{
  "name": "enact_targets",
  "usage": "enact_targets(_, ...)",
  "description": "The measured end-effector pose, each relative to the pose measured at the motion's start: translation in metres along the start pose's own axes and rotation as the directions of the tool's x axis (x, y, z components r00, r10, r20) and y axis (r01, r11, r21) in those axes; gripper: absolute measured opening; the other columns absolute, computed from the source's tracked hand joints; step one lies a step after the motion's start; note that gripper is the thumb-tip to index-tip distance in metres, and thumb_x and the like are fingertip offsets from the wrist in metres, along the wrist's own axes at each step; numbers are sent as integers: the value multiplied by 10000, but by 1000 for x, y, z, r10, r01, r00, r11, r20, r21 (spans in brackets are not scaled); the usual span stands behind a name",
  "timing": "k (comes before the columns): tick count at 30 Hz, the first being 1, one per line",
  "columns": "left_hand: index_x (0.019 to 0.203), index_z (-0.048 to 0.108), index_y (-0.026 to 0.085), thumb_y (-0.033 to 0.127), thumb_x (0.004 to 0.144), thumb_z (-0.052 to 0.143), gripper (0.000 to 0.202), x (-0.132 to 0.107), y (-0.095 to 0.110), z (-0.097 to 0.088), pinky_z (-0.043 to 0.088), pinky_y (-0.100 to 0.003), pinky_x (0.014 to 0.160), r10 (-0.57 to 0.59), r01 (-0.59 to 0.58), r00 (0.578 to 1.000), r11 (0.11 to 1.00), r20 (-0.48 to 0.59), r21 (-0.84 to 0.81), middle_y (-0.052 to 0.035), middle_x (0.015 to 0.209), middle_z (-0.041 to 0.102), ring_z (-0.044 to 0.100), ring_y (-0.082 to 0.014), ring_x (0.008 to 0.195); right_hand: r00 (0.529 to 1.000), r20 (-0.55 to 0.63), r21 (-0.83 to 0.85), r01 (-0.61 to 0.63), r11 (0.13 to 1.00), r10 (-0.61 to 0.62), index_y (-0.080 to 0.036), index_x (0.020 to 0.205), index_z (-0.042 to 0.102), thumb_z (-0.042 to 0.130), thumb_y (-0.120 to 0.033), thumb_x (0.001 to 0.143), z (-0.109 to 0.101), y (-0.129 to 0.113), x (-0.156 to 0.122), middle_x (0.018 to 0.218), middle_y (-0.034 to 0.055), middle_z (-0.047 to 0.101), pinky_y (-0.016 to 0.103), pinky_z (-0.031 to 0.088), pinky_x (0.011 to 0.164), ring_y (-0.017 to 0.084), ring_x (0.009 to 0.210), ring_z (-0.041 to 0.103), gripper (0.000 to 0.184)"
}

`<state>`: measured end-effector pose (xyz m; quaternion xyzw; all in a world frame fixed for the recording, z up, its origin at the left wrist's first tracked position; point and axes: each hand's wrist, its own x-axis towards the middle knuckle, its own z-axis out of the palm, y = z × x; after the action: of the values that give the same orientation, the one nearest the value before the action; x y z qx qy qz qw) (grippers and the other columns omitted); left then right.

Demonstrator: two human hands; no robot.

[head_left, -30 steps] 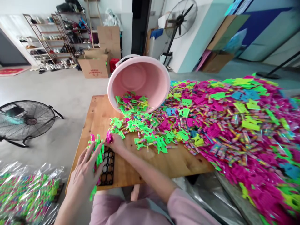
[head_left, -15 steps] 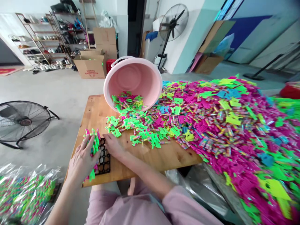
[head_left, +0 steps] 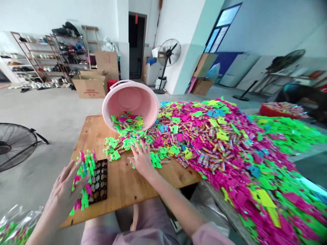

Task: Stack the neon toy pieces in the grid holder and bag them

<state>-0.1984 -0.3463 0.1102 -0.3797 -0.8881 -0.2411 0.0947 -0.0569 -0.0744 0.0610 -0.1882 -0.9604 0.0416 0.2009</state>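
My left hand [head_left: 63,185] lies at the left side of a black grid tray [head_left: 103,180], its thumb and fingers apart around small green and pink plastic pieces [head_left: 87,170] that stand upright in the tray's left part. Open round holes show in its right part. My right hand [head_left: 141,160] is stretched over loose green plastic pieces [head_left: 111,148] on the wooden table [head_left: 122,183], fingers spread and touching the heap. Its fingertips partly cover the pieces under them. Behind, a pink bucket [head_left: 150,102] lies on its side with more pieces spilling from its mouth.
A large mound of pink, green, yellow and blue pieces [head_left: 204,136] with printed tubes covers the right side. A floor fan [head_left: 15,144] stands left of the table. Bagged pieces [head_left: 15,228] lie at lower left. Cardboard boxes [head_left: 89,86] and shoe racks [head_left: 43,58] stand behind.
My right hand has moved from the tray's edge rightward and away from me to the loose green pieces. My left hand stays by the standing pieces. The head view has tilted up and turned right.
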Motion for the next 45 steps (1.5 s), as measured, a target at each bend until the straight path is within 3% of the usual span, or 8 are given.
enact_targets(3, 1419, 439, 214, 568, 900, 365, 632, -12, 2, 10, 406, -504, 1080, -86, 86, 996, 996, 12, 2, -169, 1469, 447, 455, -333, 1344, 994, 61, -60, -86, 994, 90, -175, 1439, 434, 610, -476, 884, 2, 12, 18, 1514, 211, 361, 638, 268, 1053, 433, 1374, 313, 656)
enact_targets(9, 1386, 467, 324, 528, 925, 354, 517, -15, 10, 29, 509, -419, 981, -226, 224, 974, 972, -10, -64, -64, 1473, 457, 573, -272, 1235, 992, 40, 78, 114, 990, -117, -227, 1261, 589, 589, -419, 918, 2, 2, 38, 1242, 112, 634, 477, 357, 1037, 280, 1191, 519, 393)
enact_targets(14, 1362, 514, 299, 592, 878, 401, 577, -3, 15, 26, 534, -449, 932, -272, 280, 960, 950, 74, -138, -87, 1446, 483, 605, -295, 1184, 965, 53, 187, -260, 947, 255, -185, 1150, 641, 593, -279, 928, -11, 16, 137, 1130, 92, 684, 272, 435, 927, 193, 1068, 611, 246)
enact_targets(21, 1299, 570, 182, 639, 894, 311, 663, 5, 14, 2, 367, -468, 1108, -372, 367, 924, 794, 90, -485, -129, 1328, 590, 504, -281, 1292, 910, 220, 193, -395, 898, 353, -91, 1072, 670, 577, -260, 917, 20, 31, 218, 1044, 184, 713, 300, 470, 859, 253, 1013, 664, 247)
enact_targets(27, 1293, 568, 228, 503, 946, 375, 483, -22, 20, -13, 386, -433, 1100, -314, 263, 946, 884, -75, -387, -99, 1406, 516, 497, -250, 1296, 931, 168, 430, -365, 826, 324, -117, 950, 700, 614, -231, 828, 2, 27, 140, 883, 87, 734, 295, 506, 773, 204, 825, 678, 188)
enact_targets(30, 1347, 530, 273, 427, 926, 475, 452, -26, 28, -3, 368, -456, 1123, -104, 80, 991, 964, -79, -254, -80, 1511, 393, 397, -278, 1384, 938, 325, 793, -342, 504, 124, -151, 828, 700, 690, -336, 741, 4, -7, 60, 709, 27, 697, 299, 525, 608, 171, 604, 630, 205)
enact_targets(34, 1300, 589, 253, 457, 903, 504, 454, -22, 30, 12, 371, -506, 1125, 23, -26, 999, 989, -22, -143, -96, 1449, 488, 389, -314, 1389, 847, 530, 837, -515, 187, -39, -179, 671, 613, 812, -393, 579, 27, -57, -20, 598, -23, 633, 265, 508, 527, 142, 524, 588, 306)
enact_targets(45, 1322, 583, 218, 510, 952, 362, 521, -21, 34, 9, 340, -450, 1152, -56, 65, 997, 981, 53, -182, -84, 1485, 465, 329, -276, 1429, 859, 512, 830, -500, 246, 18, -171, 759, 606, 649, -350, 777, 35, -92, -45, 645, -9, 645, 233, 484, 562, 142, 589, 611, 184)
